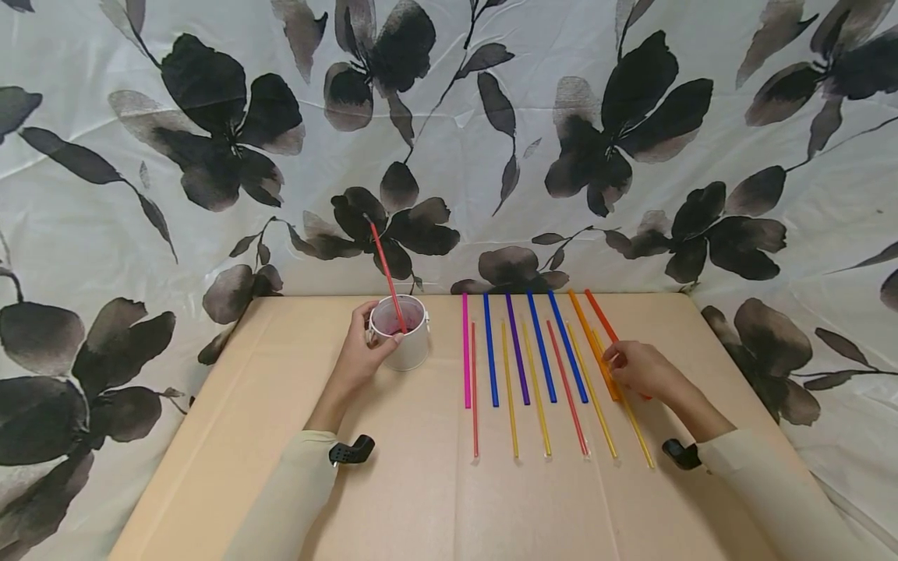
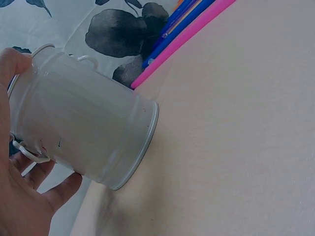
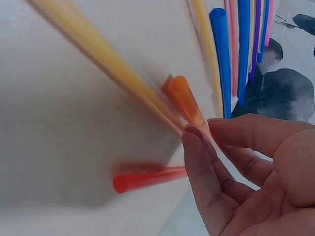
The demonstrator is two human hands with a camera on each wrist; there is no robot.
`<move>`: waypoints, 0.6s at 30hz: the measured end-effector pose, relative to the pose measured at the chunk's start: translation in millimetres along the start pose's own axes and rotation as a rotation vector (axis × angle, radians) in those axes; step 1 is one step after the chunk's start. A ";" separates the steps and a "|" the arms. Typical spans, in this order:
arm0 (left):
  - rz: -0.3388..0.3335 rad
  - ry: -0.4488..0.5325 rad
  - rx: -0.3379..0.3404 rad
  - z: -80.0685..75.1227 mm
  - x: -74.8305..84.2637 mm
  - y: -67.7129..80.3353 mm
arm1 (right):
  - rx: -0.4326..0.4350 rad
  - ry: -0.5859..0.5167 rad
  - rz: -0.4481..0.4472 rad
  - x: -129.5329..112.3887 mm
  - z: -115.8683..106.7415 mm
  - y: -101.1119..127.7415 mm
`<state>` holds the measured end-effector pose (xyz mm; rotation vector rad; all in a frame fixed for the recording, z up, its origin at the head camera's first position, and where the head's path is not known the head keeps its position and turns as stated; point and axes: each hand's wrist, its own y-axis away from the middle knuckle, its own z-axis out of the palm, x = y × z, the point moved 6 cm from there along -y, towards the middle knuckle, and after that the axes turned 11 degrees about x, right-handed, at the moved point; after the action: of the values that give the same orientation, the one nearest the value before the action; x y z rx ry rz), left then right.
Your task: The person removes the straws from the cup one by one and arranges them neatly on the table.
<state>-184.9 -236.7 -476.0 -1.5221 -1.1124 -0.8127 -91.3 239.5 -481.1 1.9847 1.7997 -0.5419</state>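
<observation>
On the left, my left hand (image 1: 361, 357) grips a small white metal pail (image 1: 410, 355), with the thumb at the rim. A red straw (image 1: 384, 265) leans up out of the pail. The left wrist view shows the pail (image 2: 86, 113) tilted in frame, fingers around its side. On the right, my right hand (image 1: 641, 370) pinches a thin yellow straw (image 1: 637, 428) near its upper part. Close beside the fingertips lie a thick orange straw (image 3: 182, 93) and a thick red straw (image 3: 142, 180). The fingers hide part of these straws.
Left of my right hand, straws lie roughly parallel on the beige table (image 1: 414, 483): a pink straw (image 1: 466, 351), several blue straws (image 1: 491, 351), a purple straw (image 1: 517, 351), plus thin red and yellow ones. Flower-patterned cloth (image 1: 491, 140) hangs behind the table's far edge.
</observation>
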 end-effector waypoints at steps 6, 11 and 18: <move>0.003 0.014 0.011 0.4 2.4 1.7 | -0.008 -0.030 -0.007 3.5 1.2 2.3; 0.008 -0.003 0.011 0.3 4.0 3.6 | -0.016 -0.058 -0.012 4.7 0.8 2.9; 0.003 0.007 0.009 0.7 3.8 5.0 | -0.003 -0.040 -0.024 10.3 -0.1 2.5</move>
<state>-179.0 -235.3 -474.4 -1.5116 -1.1069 -0.8096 -87.8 248.0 -486.4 1.9390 1.8013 -0.5817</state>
